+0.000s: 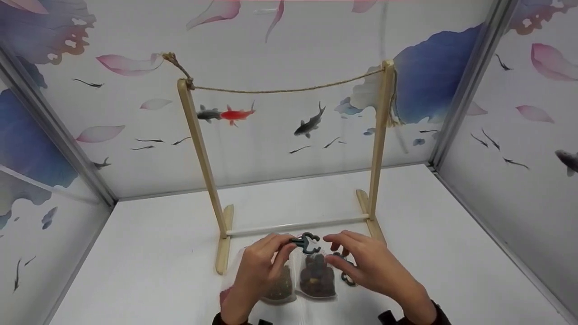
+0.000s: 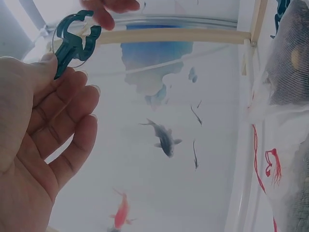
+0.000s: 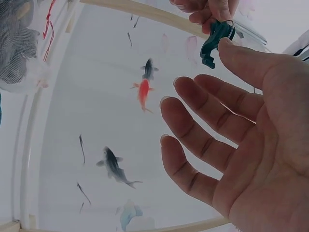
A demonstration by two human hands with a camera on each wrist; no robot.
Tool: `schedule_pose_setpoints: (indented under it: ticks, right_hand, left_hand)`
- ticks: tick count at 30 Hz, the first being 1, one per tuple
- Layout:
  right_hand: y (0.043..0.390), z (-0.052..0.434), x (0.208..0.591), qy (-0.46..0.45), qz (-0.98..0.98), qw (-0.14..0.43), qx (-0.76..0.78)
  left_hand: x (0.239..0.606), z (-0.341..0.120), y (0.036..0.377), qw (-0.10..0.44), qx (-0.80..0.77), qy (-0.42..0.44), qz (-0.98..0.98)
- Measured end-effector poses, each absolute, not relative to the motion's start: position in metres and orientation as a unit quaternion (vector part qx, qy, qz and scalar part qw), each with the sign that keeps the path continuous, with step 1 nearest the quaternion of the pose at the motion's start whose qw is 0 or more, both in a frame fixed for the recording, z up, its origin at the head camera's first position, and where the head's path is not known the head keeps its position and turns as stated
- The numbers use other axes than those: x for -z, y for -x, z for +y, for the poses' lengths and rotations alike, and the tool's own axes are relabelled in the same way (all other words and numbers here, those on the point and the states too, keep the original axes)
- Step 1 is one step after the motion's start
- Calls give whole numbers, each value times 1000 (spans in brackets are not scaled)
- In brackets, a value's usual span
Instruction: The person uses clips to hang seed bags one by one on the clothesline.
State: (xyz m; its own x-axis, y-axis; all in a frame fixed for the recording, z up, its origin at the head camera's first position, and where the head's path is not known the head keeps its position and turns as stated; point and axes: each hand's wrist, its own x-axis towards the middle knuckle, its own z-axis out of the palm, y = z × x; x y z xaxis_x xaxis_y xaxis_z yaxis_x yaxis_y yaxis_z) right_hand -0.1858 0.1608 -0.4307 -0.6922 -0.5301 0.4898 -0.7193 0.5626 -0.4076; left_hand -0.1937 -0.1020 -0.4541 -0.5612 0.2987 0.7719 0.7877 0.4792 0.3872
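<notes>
Between its thumb and fingers my left hand (image 1: 262, 262) pinches a dark green plastic clip (image 1: 309, 244), whose hooked jaws stand apart and point toward the right hand. A thin wire ring loops round this clip (image 2: 72, 41) in the left wrist view. My right hand (image 1: 368, 262) is just to the right, its fingers loosely bent and spread, holding nothing; the right wrist view shows its palm (image 3: 270, 159) bare. Below the hands lie two mesh bags of dark contents, the right bag (image 1: 317, 280) and the left bag (image 1: 281, 289), partly behind the left hand.
Another dark green clip (image 1: 347, 279) lies partly hidden under the right hand. A wooden frame (image 1: 379, 144) stands behind, with a rope (image 1: 271, 92) strung between its posts and a white rod (image 1: 293, 225) near its base. Printed panels (image 1: 271, 153) enclose the white table (image 1: 149, 253).
</notes>
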Motion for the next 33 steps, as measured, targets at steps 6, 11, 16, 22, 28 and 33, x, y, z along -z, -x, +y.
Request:
schedule_pose_setpoints:
  ticks: [6, 11, 16, 22, 28, 33]
  right_hand:
    - [201, 154, 438, -337, -869, 95, -350]
    - [225, 145, 463, -308, -885, 43, -346]
    - [240, 134, 492, -285, -886, -20, -365]
    - [243, 136, 510, -230, -910, -56, -341]
    - [245, 139, 519, -231, -917, -90, -313]
    - [249, 139, 520, -242, -910, -79, -327]
  left_hand:
    - [449, -115, 200, 343, 397, 349, -777]
    - [451, -124, 200, 349, 388, 330, -786]
    - [450, -125, 198, 346, 376, 317, -799]
    - [450, -123, 196, 339, 375, 311, -805]
    - [451, -126, 194, 312, 381, 299, -818]
    - [450, -127, 195, 296, 387, 286, -825]
